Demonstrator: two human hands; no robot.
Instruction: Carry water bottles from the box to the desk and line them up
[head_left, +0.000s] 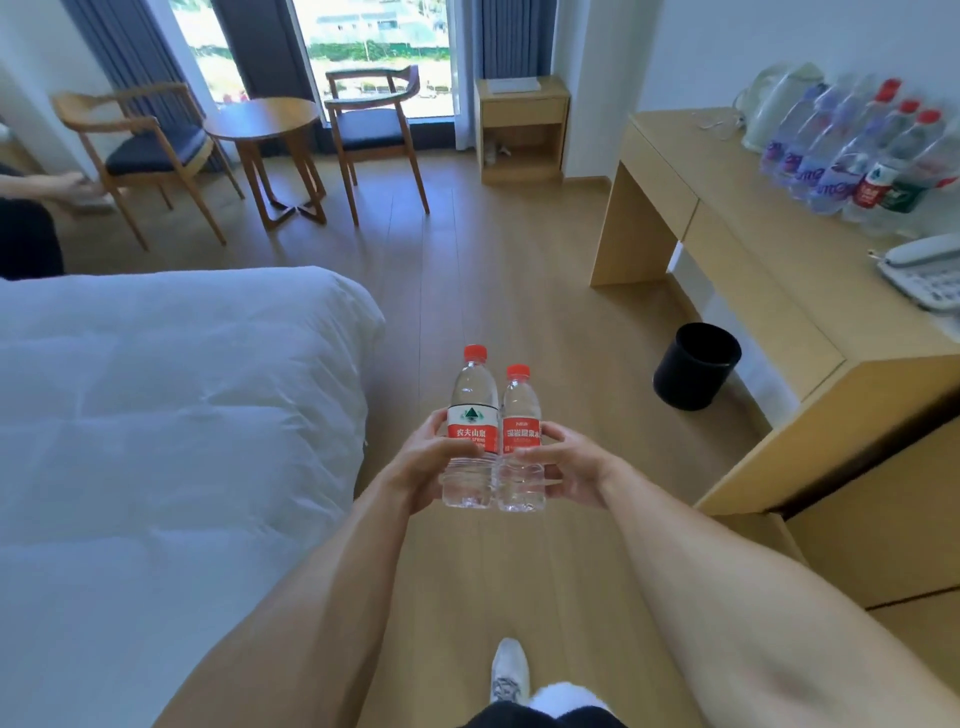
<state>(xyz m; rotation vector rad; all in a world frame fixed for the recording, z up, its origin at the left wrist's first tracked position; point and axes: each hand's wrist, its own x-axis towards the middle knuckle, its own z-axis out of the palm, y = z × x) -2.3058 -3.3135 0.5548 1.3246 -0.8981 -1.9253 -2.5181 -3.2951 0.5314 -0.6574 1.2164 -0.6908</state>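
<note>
2 water bottles, taller bottle (471, 415) & shorter bottle (521, 431), held side by side mid-air over the floor, touching, between bed (156, 415) & bench (753, 291). Left hand (421, 462) wraps the taller one, right hand (566, 462) wraps the shorter; each grips low on the body, prob. so both go in one trip w/o slipping. Both upright, long axis vertical, red caps up, labels facing the camera. Bench stands to the right; a row of bottles (852, 156) already lines its back edge, beside a kettle (774, 104). Phone (924, 270) nearer. Box not in view.
</note>
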